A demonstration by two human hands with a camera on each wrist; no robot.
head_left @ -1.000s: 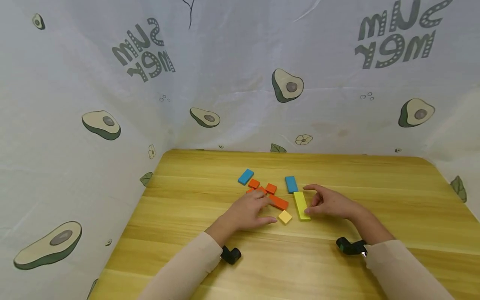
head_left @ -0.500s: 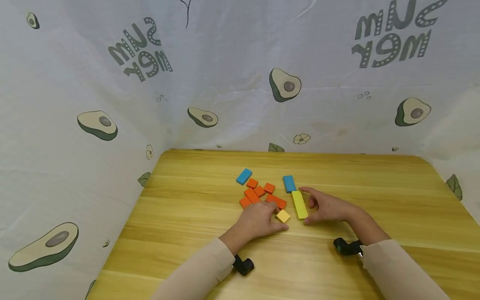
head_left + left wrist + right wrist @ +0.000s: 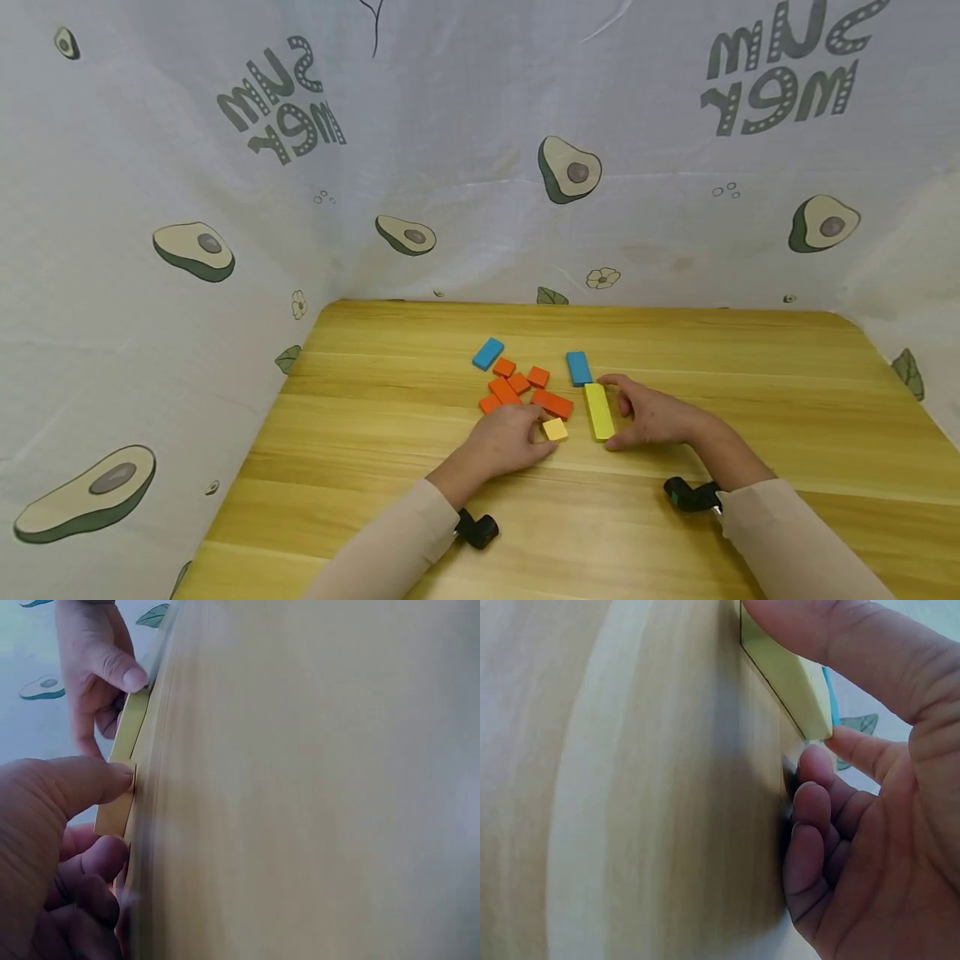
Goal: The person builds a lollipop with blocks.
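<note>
My left hand pinches a small light-orange square block between thumb and index finger, low over the wooden table. In the left wrist view, the thumb presses one side of this square block, and the other fingers are curled beneath. To its right lies a long yellow block. My right hand holds that block at its two ends, thumb at the near end and index finger at the far end. The right wrist view shows the yellow block with the remaining fingers curled near the tabletop.
A blue block touches or nearly touches the yellow block's far end. Several orange-red blocks lie beyond my left hand, one close to its index finger. Another blue block sits farther back. A printed curtain stands behind the table.
My left hand has come from over the orange-red blocks to the small square block, pinched it and shifted it slightly left. My right index finger and thumb have closed onto the yellow block's ends.
</note>
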